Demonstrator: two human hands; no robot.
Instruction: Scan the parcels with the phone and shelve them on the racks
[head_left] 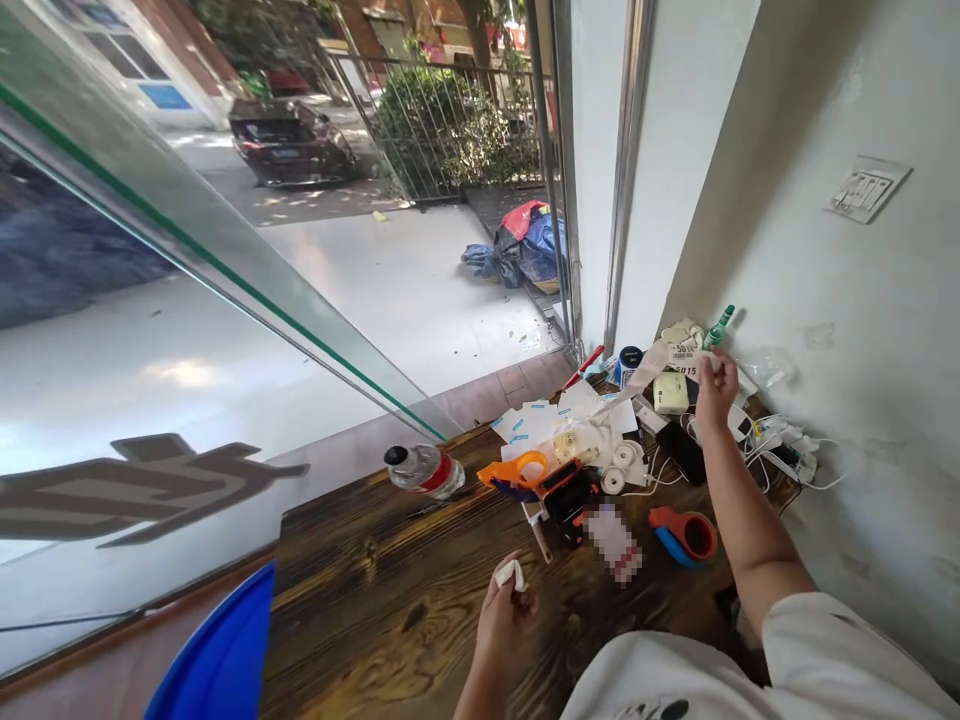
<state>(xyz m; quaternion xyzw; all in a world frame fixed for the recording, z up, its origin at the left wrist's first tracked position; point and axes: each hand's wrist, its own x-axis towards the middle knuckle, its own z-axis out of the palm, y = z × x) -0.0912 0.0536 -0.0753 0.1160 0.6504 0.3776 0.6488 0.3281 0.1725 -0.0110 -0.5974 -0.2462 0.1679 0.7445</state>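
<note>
Your left grip (504, 612) pinches a crumpled white scrap (510, 574), near side. Your right grip (718, 392), farther out, pinches a small white piece (710, 361) beside a printed label (682, 352); pale strip (648, 370) slants leftward, back toward you.

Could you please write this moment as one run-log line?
Left hand: pinching crumpled white scrap | Right hand: near pale yellow boxy device, grip unclear | Surface: brown wooden tabletop

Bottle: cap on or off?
On: the bottle has a black cap over its end; no open mouth shows.
</note>
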